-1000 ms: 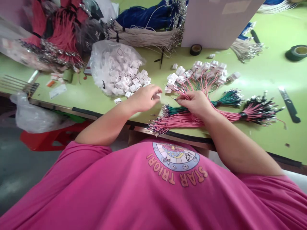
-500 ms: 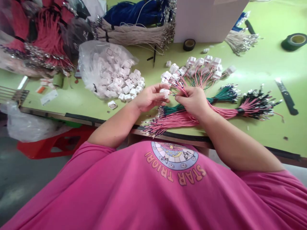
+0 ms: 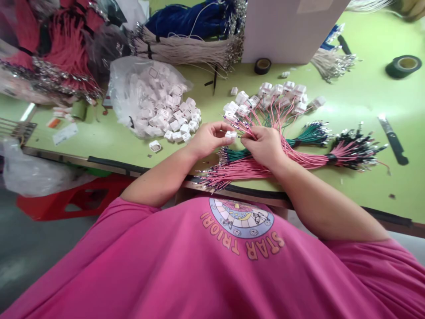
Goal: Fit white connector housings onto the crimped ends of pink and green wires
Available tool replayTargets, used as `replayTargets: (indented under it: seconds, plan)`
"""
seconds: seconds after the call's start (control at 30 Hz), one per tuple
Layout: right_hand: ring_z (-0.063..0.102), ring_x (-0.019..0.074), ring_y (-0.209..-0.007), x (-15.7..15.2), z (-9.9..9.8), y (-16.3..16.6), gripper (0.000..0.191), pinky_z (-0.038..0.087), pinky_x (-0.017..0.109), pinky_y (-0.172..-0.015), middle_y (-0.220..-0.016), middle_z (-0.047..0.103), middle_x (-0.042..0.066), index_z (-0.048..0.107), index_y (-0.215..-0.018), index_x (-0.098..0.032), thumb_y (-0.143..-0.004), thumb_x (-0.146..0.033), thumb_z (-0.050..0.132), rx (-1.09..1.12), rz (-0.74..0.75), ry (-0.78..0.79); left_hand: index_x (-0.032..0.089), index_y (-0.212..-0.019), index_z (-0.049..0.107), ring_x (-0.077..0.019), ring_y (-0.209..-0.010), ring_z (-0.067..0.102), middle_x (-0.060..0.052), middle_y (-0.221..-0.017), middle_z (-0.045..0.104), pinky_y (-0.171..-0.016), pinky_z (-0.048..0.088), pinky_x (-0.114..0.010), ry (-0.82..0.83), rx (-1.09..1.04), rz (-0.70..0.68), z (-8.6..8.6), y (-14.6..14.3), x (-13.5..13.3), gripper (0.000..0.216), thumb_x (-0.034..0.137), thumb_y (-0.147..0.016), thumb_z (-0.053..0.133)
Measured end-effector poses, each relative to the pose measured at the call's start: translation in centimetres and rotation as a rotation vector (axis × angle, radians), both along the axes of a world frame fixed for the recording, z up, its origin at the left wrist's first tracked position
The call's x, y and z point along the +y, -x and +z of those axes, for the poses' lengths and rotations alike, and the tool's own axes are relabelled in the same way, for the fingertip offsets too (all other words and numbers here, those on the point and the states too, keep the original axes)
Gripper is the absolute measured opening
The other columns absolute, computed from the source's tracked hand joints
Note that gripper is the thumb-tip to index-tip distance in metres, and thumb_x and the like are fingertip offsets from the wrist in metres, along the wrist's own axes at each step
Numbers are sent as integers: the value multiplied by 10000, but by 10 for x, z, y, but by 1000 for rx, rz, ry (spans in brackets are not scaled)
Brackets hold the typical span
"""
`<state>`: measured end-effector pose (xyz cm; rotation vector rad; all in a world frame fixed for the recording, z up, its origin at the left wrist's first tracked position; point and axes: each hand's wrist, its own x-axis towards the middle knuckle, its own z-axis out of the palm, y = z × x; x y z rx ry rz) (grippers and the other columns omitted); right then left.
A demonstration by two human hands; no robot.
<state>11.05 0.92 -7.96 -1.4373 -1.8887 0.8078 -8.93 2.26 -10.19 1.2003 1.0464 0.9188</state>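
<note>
Between thumb and fingers my left hand (image 3: 212, 138) pinches a white connector housing (image 3: 230, 134). My right hand (image 3: 264, 144) is closed on several pink wires (image 3: 245, 127) with metal terminals, their tips pointing at the housing. Whether a terminal sits inside the housing is too small to tell. Under my right hand lies a bundle of pink wires (image 3: 239, 170), with a bundle of green wires (image 3: 312, 134) behind it. Just beyond my hands, finished-looking white housings (image 3: 265, 90) carry pink and green wires.
Left of my hands, loose white housings spill from a clear plastic bag (image 3: 122, 88). Black tape rolls (image 3: 262, 66) and a utility knife (image 3: 393, 138) lie on the table. Behind stand a white box (image 3: 285, 31) and bundles of white wires (image 3: 192, 49). At upper right, part of another person's hand (image 3: 410, 9) shows.
My left fingers have closed in around the white housing, and it sits slightly lower beside the wires in my right hand. Another person's hand has appeared at upper right.
</note>
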Motion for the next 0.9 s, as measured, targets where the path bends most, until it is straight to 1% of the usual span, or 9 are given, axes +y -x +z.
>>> replayTargets:
  seconds: [0.1,0.27,0.37,0.47,0.63,0.7,0.8,0.83,0.9]
  plan:
    - [476,119,-604,1,-1,0,132,350,268,-618,-593,557,-20,652,-624,-162,-723,-214,581,-13,15,-4,159,-912,735,-137,-807,685,-17,-855,727,-839,558,-318,21,-16,-28,1,1,0,401,233,-563,918]
    - [452,112,-590,1,-1,0,129,334,260,-596,-560,521,-32,656,-627,-158,-722,-212,587,3,46,32,150,-909,750,-148,-807,693,-37,-861,743,-859,556,-340,55,-67,-88,5,0,-1,446,293,-533,941]
    - [446,109,-588,1,0,1,131,329,259,-592,-554,511,-34,643,-609,-157,-717,-207,588,6,54,61,134,-903,756,-140,-789,682,-44,-862,740,-852,541,-338,54,-7,-76,5,-3,-2,439,267,-528,943]
    - [436,107,-590,2,1,1,138,331,261,-598,-555,503,-36,647,-615,-155,-723,-228,604,22,50,101,129,-886,752,-122,-734,664,-36,-827,730,-806,537,-324,64,26,-61,6,-4,-2,418,243,-529,938]
    - [413,106,-596,3,5,-3,173,331,266,-600,-567,462,-40,672,-657,-150,-744,-297,645,66,55,125,137,-877,717,-126,-749,691,-25,-824,735,-807,567,-314,93,-85,-55,8,-1,-1,422,239,-532,937]
    - [438,115,-608,2,9,-6,178,347,274,-611,-596,496,-31,708,-750,-152,-767,-317,642,104,54,112,138,-881,702,-129,-745,699,-21,-815,732,-800,575,-311,115,-140,-38,8,1,0,427,236,-539,938]
    - [483,135,-636,-1,15,-8,223,377,290,-632,-670,580,-5,725,-910,-175,-832,-343,600,137,2,44,135,-873,680,-134,-739,705,-21,-814,731,-788,583,-307,175,-206,-2,8,4,3,431,226,-539,937]
    - [486,138,-637,-3,16,-9,214,382,293,-634,-674,588,0,718,-905,-183,-849,-340,584,127,-18,22,134,-876,676,-137,-742,708,-22,-815,730,-788,585,-308,196,-217,1,9,4,3,429,220,-544,934]
    - [469,137,-627,-4,18,-9,187,379,294,-627,-643,563,-1,689,-817,-188,-859,-326,570,91,-33,3,132,-892,670,-143,-747,712,-20,-814,724,-795,587,-319,224,-227,-1,10,4,4,413,198,-569,919]
